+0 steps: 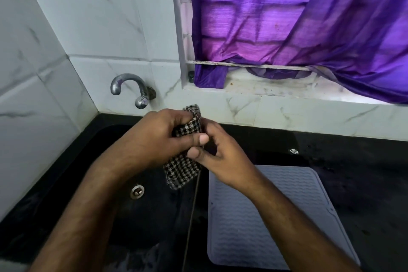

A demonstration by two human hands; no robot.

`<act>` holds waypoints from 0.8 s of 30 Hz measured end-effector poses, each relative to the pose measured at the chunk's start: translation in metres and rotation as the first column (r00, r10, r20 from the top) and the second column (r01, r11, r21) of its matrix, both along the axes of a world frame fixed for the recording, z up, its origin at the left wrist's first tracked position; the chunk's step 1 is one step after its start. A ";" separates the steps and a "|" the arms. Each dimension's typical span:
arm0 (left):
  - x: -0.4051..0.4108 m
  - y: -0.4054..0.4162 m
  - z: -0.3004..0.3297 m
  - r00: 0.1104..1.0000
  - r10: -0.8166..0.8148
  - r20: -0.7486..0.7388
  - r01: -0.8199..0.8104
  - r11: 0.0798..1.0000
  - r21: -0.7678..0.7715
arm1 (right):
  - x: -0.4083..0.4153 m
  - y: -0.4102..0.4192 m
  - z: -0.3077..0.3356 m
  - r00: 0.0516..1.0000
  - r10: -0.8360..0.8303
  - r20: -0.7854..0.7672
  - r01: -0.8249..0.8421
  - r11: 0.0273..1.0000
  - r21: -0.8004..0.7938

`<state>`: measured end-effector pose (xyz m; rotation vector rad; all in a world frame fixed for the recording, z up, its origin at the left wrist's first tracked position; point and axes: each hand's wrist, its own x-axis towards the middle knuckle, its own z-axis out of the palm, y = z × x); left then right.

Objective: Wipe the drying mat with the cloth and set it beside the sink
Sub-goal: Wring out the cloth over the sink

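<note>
A black-and-white checked cloth [182, 172] is bunched upright between both hands above the sink's right edge. My left hand [154, 137] grips its upper part, with the cloth's top sticking out above the fingers. My right hand [217, 157] grips the cloth from the right, thumb across it. The cloth's lower end hangs free over the black sink [123, 223]. A pale grey ribbed drying mat [265, 223] lies flat on the black counter just right of the sink, partly hidden by my right forearm.
A metal tap [132, 88] juts from the tiled wall above the sink; a round drain [136, 191] sits in the basin. The black counter [364, 172] runs right. A purple curtain [309, 17] hangs over the window ledge behind.
</note>
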<state>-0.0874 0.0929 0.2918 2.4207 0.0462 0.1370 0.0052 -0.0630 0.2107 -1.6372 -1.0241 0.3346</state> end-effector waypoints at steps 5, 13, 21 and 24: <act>0.011 0.001 0.017 0.978 -0.208 -0.002 0.182 0.860 -0.477 | 0.016 -0.001 0.010 0.905 0.205 -0.373 -0.187 0.979 0.085; 0.018 0.023 0.009 0.980 0.198 0.003 -0.128 0.648 -0.751 | 0.037 0.007 0.027 0.883 0.141 -0.448 0.029 0.936 0.351; 0.036 -0.030 -0.062 0.944 0.292 -0.153 -0.175 0.049 -0.983 | 0.032 0.009 0.029 0.951 -0.205 -0.230 0.276 0.899 0.340; 0.040 -0.043 -0.064 0.896 0.413 -0.163 -0.169 -0.021 -0.985 | 0.030 0.008 0.030 0.966 -0.186 -0.180 0.231 0.934 0.272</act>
